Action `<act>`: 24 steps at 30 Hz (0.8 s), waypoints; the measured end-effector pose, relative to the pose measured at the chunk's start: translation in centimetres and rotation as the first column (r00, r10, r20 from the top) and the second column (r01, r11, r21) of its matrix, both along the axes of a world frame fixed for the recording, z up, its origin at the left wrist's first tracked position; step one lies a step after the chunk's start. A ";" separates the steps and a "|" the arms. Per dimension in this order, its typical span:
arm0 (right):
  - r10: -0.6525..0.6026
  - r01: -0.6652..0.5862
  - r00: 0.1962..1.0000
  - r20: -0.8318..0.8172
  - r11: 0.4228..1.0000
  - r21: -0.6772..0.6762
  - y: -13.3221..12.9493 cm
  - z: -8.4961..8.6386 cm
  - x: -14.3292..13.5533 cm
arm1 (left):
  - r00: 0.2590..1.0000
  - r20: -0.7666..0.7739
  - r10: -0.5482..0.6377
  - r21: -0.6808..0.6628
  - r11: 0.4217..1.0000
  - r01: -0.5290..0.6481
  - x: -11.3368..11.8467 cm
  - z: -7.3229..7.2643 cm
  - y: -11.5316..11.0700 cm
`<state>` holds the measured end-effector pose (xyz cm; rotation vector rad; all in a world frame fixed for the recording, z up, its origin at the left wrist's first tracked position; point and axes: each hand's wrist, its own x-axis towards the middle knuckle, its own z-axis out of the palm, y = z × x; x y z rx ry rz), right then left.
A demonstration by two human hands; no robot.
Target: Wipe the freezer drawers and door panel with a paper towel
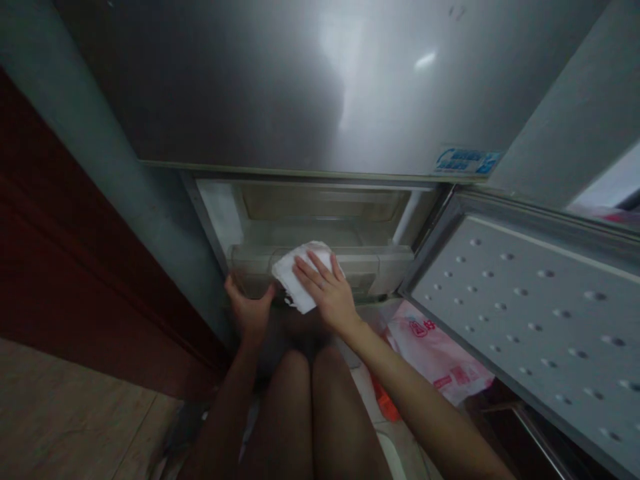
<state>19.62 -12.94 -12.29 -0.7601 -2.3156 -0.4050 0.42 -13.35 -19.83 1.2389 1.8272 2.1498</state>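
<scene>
A folded white cloth (296, 283) lies under the fingers of my right hand (333, 293), which press it flat against the front of a clear plastic drawer (395, 263). The hand's fingers are stretched out over the cloth. At the drawer's left end is my left hand (250, 310), its thumb and fingers apart around the lower front edge. Whether those fingers grip the drawer is hard to make out in the dim light. The drawer sits in the lower compartment of a refrigerator.
A closed grey metal door (250, 87) fills the top. To the right, the lower door (530, 300) with its dimpled inner panel stands swung open. A pink-and-white plastic bag (435, 347) lies beneath it. On the left is a dark red door panel (100, 280).
</scene>
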 end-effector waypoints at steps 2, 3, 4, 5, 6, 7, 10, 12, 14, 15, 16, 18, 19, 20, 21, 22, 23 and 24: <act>-0.057 0.057 0.996 -0.063 0.998 0.006 0.1 -0.7 3.3 | 0.999 0.004 0.031 0.018 0.999 -0.031 0.0 0.2 0.1; -0.074 0.076 0.991 -0.111 0.997 0.016 0.2 -1.1 4.9 | 1.000 0.004 0.027 0.021 0.999 -0.027 0.0 0.3 0.1; -0.089 0.094 0.983 -0.163 0.995 0.025 0.3 -1.5 6.5 | 1.000 0.006 0.023 0.020 1.000 -0.023 0.1 0.5 0.1; -0.113 0.120 0.971 -0.213 0.993 0.022 0.5 -1.9 7.9 | 1.000 0.009 0.022 0.016 1.000 -0.022 0.2 0.6 0.1; -0.140 0.152 0.951 -0.275 0.988 0.020 0.8 -2.3 9.1 | 1.000 0.013 0.023 0.013 1.000 -0.023 0.3 0.7 0.1; -0.179 0.194 0.922 -0.343 0.981 0.010 1.1 -2.6 10.2 | 1.000 0.017 0.021 0.013 1.000 -0.021 0.4 0.7 0.1; -0.241 0.267 0.801 -0.548 0.963 -0.032 1.9 -3.8 11.8 | 1.000 0.022 0.020 0.015 1.000 -0.020 0.6 0.6 0.0; -0.251 0.266 0.725 -0.642 0.961 -0.076 2.1 -4.5 11.7 | 0.999 0.028 0.031 -0.002 1.000 -0.031 0.6 0.4 -0.1; -0.262 0.258 0.674 -0.691 0.960 -0.113 2.1 -5.1 11.0 | 0.998 0.034 0.044 -0.020 0.999 -0.043 0.6 0.0 0.0; -0.269 0.261 0.657 -0.705 0.958 -0.122 2.0 -5.3 10.6 | 0.999 0.033 0.043 -0.021 0.999 -0.042 0.6 -0.1 0.0; -0.275 0.268 0.643 -0.715 0.955 -0.126 1.9 -5.5 10.2 | 0.999 0.030 0.040 -0.018 0.999 -0.040 0.6 -0.3 0.0; -0.285 0.287 0.625 -0.727 0.950 -0.125 1.6 -5.8 9.3 | 0.999 0.017 0.035 -0.012 0.999 -0.035 0.5 -0.8 0.0; -0.291 0.296 0.624 -0.725 0.947 -0.126 1.4 -5.9 8.8 | 0.999 0.012 0.035 -0.016 0.999 -0.035 0.4 -1.0 0.0; -0.298 0.303 0.631 -0.716 0.945 -0.126 1.2 -6.0 8.3 | 0.999 0.009 0.034 -0.026 0.999 -0.034 0.4 -1.1 0.0; -0.305 0.307 0.647 -0.699 0.943 -0.127 1.0 -6.1 7.7 | 0.999 0.008 0.037 -0.040 0.999 -0.036 0.4 -1.3 0.0; -0.309 0.306 0.670 -0.675 0.943 -0.128 0.7 -6.1 6.9 | 0.999 0.007 0.041 -0.057 0.998 -0.041 0.4 -1.4 -0.1; -0.310 0.305 0.691 -0.653 0.944 -0.125 0.5 -6.1 6.1 | 0.999 0.006 0.045 -0.073 0.996 -0.044 0.4 -1.5 -0.1; -0.305 0.300 0.713 -0.631 0.947 -0.118 0.2 -6.1 5.2 | 0.999 0.004 0.045 -0.083 0.996 -0.044 0.4 -1.6 -0.1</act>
